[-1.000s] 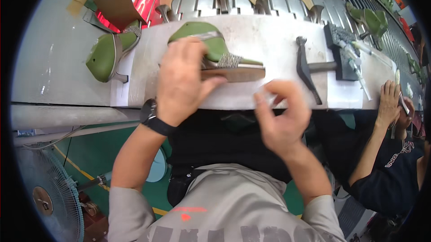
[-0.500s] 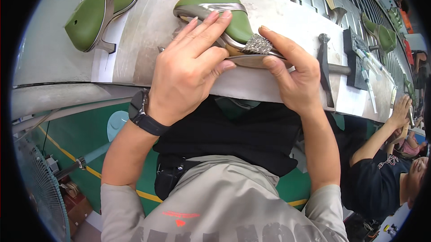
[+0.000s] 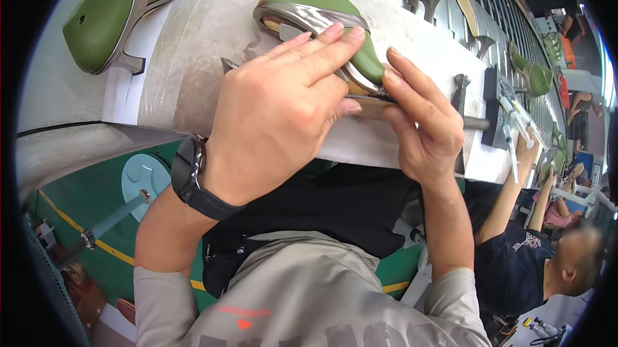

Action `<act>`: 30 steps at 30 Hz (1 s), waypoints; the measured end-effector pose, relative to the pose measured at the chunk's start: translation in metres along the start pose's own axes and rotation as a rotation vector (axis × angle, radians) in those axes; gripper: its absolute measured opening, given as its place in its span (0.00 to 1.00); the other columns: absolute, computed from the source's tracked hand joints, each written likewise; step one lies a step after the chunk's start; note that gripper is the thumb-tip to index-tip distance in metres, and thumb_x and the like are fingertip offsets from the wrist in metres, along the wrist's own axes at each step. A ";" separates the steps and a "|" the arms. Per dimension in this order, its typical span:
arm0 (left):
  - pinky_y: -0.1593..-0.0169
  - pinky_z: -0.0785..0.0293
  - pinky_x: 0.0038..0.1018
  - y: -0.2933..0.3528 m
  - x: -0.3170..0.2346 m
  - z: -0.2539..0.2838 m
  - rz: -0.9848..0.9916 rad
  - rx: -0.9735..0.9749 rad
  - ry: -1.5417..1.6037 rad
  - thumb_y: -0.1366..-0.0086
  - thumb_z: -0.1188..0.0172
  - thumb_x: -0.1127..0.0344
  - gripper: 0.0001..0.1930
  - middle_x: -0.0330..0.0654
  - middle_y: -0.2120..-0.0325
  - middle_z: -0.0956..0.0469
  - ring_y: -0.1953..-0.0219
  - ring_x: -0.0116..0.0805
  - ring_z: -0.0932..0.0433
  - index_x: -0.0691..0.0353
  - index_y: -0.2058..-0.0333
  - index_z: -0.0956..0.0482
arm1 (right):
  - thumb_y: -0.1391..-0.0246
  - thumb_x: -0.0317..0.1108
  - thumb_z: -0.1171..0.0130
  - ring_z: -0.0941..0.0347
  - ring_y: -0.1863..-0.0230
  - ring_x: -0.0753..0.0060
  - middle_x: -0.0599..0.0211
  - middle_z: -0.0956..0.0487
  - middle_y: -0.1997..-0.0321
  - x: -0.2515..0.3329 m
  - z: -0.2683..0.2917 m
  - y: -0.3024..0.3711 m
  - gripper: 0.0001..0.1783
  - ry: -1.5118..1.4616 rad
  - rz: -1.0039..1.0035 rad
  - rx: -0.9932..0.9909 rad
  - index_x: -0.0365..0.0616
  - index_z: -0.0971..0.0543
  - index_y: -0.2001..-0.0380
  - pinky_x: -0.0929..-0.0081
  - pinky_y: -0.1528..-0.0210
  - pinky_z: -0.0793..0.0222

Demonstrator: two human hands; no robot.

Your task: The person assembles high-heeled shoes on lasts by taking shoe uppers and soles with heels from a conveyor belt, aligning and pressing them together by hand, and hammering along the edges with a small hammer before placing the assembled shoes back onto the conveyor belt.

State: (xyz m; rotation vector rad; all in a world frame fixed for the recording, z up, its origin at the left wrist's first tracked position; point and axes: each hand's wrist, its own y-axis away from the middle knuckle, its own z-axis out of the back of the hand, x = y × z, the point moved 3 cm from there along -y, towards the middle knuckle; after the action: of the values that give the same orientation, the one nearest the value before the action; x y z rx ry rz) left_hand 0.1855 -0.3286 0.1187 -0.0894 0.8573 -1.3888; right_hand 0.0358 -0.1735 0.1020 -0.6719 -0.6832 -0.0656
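Observation:
A high-heeled sandal (image 3: 313,20) on a green shoe last lies on its side on the worn bench, with a shiny metallic strap across the last. My left hand (image 3: 277,102) grips the middle of the sandal, its long fingers over the strap and sole edge, its thumb low by the heel. My right hand (image 3: 425,115) is closed round the heel end, fingertips on the back of the last and thumb underneath, hiding most of that part. The brownish heel (image 3: 373,109) shows between the hands.
Another sandal on a green last (image 3: 106,18) lies at the left. To the right are a hammer (image 3: 459,93), a dark block (image 3: 492,99) and several syringes (image 3: 515,121). Behind runs a slatted conveyor (image 3: 444,25) with soles and heels. A co-worker (image 3: 515,250) works at the right.
My right hand's fingers have moved over the glittery heel part, which showed before and is now mostly covered. Both hands stay on the sandal. The whole view has shifted slightly.

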 end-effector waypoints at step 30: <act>0.38 0.19 0.47 0.005 0.000 0.000 0.046 -0.057 0.055 0.45 0.25 0.70 0.09 0.48 0.40 0.18 0.38 0.49 0.18 0.66 0.68 0.15 | 0.43 0.26 0.27 0.23 0.34 0.60 0.48 0.20 0.33 0.005 0.006 -0.014 0.23 -0.446 -0.615 0.065 0.33 0.17 0.44 0.64 0.31 0.29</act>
State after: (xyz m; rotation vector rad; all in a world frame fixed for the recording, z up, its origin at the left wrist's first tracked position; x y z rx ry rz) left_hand 0.1894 -0.3276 0.1165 -0.0747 0.9394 -1.3290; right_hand 0.0323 -0.1803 0.1166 -0.3933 -1.3016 -0.4691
